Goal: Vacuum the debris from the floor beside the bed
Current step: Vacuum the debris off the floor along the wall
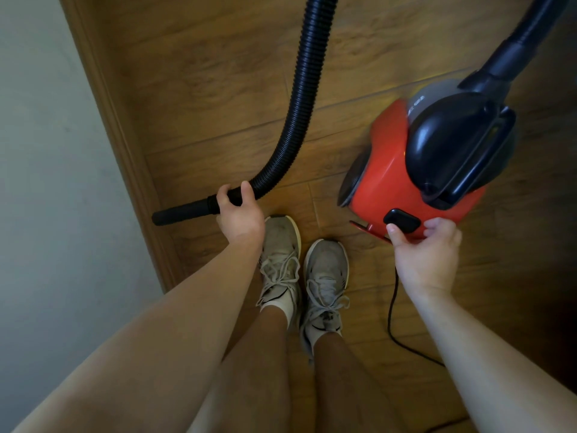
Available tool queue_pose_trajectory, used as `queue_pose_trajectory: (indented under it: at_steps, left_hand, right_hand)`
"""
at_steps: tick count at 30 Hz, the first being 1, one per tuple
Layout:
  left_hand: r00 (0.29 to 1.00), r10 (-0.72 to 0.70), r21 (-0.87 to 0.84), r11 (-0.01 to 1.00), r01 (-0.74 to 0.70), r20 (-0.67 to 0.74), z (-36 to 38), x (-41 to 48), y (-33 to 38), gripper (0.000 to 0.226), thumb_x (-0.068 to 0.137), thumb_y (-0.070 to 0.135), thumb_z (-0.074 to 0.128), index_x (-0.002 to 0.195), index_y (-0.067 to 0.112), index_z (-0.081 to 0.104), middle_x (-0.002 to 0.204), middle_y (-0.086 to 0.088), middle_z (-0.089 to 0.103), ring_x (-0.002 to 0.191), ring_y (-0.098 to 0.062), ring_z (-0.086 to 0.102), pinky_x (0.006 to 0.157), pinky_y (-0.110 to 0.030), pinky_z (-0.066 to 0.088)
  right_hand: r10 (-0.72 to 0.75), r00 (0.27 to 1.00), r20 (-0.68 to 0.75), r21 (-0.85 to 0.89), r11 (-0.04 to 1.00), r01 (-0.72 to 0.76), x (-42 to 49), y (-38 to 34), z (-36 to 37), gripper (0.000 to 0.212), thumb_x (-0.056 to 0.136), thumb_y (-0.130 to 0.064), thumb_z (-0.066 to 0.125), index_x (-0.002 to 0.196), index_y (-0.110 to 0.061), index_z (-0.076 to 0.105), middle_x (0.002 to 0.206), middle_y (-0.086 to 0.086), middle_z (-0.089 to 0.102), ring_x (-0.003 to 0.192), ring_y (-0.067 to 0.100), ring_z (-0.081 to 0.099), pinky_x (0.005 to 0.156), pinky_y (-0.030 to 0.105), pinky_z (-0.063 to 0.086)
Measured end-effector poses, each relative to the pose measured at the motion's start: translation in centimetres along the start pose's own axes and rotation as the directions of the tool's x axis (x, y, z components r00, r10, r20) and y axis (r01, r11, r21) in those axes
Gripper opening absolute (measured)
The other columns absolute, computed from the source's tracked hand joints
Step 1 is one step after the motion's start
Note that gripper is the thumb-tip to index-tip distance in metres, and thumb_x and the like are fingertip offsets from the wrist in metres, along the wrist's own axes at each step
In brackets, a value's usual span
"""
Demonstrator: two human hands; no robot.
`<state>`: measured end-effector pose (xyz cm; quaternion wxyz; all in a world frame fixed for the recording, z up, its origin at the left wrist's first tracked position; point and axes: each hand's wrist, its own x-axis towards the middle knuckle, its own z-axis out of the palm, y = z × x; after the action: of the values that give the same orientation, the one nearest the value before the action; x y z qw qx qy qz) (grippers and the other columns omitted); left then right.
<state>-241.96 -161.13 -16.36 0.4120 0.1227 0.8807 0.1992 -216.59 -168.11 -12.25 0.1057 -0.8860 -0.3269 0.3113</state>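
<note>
A red and black canister vacuum (pixel 387 179) stands on the wooden floor at the right. Its ribbed black hose (pixel 304 98) curves down from the top to a short black nozzle (pixel 182 212) that points left toward the skirting board. My left hand (pixel 239 214) is shut on the hose end just behind the nozzle. My right hand (pixel 424 248) rests at the vacuum's near edge, with the thumb on a black button (pixel 402 220). No debris shows on the floor. The bed is not in view.
A grey wall (pixel 46 182) with a wooden skirting board (pixel 125 151) runs along the left. My two feet in grey sneakers (pixel 307 273) stand between my arms. The black power cord (pixel 395 310) trails along the floor to the lower right.
</note>
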Motion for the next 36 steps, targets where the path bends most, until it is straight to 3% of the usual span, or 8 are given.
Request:
queue_pose_trajectory:
  at_steps: [3, 8, 11, 13, 26, 36]
  left_hand:
    - [0.998, 0.001, 0.036, 0.999, -0.003, 0.065, 0.2, 0.4, -0.3, 0.055, 0.103, 0.056, 0.044, 0.153, 0.036, 0.034, 0.147, -0.007, 0.046, 0.127, -0.027, 0.052, 0.109, -0.042, 0.045]
    - [0.987, 0.007, 0.098, 0.995, -0.023, 0.161, 0.5, 0.6, -0.9, 0.064, 0.103, 0.051, 0.049, 0.158, 0.038, 0.022, 0.135, 0.001, 0.047, 0.108, -0.016, 0.057, 0.090, -0.030, 0.040]
    - [0.983, 0.008, 0.150, 0.988, -0.036, 0.184, 0.6, 1.1, -1.3, 0.073, 0.099, 0.050, 0.058, 0.159, 0.040, 0.018, 0.155, -0.005, 0.041, 0.134, -0.030, 0.049, 0.104, -0.038, 0.043]
    - [0.980, 0.009, 0.171, 0.984, -0.044, 0.198, 0.6, 1.4, -1.5, 0.080, 0.097, 0.047, 0.063, 0.160, 0.039, 0.014, 0.160, -0.006, 0.037, 0.140, -0.033, 0.044, 0.113, -0.046, 0.042]
    - [0.960, -0.080, 0.191, 0.981, 0.029, 0.268, 0.8, 3.8, -0.8, 0.097, 0.093, 0.025, 0.074, 0.163, 0.031, 0.007, 0.163, -0.006, 0.033, 0.146, -0.029, 0.036, 0.118, -0.041, 0.033]
    - [0.967, -0.060, 0.176, 0.984, 0.016, 0.246, -1.3, 2.9, 1.0, 0.104, 0.093, 0.026, 0.075, 0.163, 0.033, -0.001, 0.167, -0.005, 0.026, 0.150, -0.026, 0.032, 0.117, -0.038, 0.032]
  right_hand:
    - [-0.004, 1.000, -0.014, 0.002, 1.000, 0.005, 0.0, 0.0, 0.3, 0.056, 0.079, -0.038, 0.082, 0.113, -0.008, 0.051, 0.119, 0.012, 0.052, 0.092, 0.022, 0.054, 0.074, 0.032, 0.046]
    - [0.003, 0.999, -0.047, -0.005, 1.000, -0.003, 0.2, 0.1, 0.7, 0.054, 0.078, -0.038, 0.083, 0.111, -0.009, 0.050, 0.117, 0.012, 0.052, 0.089, 0.021, 0.054, 0.073, 0.035, 0.050]
    - [0.013, 0.998, -0.059, -0.003, 1.000, -0.013, 0.2, 0.1, 0.8, 0.054, 0.078, -0.038, 0.083, 0.110, -0.009, 0.050, 0.116, 0.012, 0.052, 0.089, 0.021, 0.054, 0.074, 0.035, 0.051]
    - [0.012, 0.998, -0.060, -0.003, 1.000, -0.013, 0.2, 0.1, 0.9, 0.054, 0.078, -0.039, 0.083, 0.110, -0.009, 0.050, 0.117, 0.011, 0.052, 0.090, 0.021, 0.054, 0.074, 0.034, 0.050]
    - [0.011, 0.996, -0.090, -0.014, 1.000, -0.013, 0.1, 0.0, 1.2, 0.054, 0.077, -0.039, 0.083, 0.109, -0.010, 0.050, 0.114, 0.010, 0.053, 0.092, 0.023, 0.056, 0.072, 0.031, 0.047]
    - [0.054, 0.998, -0.027, 0.029, 0.998, -0.053, -0.8, -1.4, 0.1, 0.061, 0.080, -0.043, 0.080, 0.122, -0.010, 0.051, 0.123, 0.009, 0.053, 0.106, 0.025, 0.057, 0.082, 0.032, 0.047]
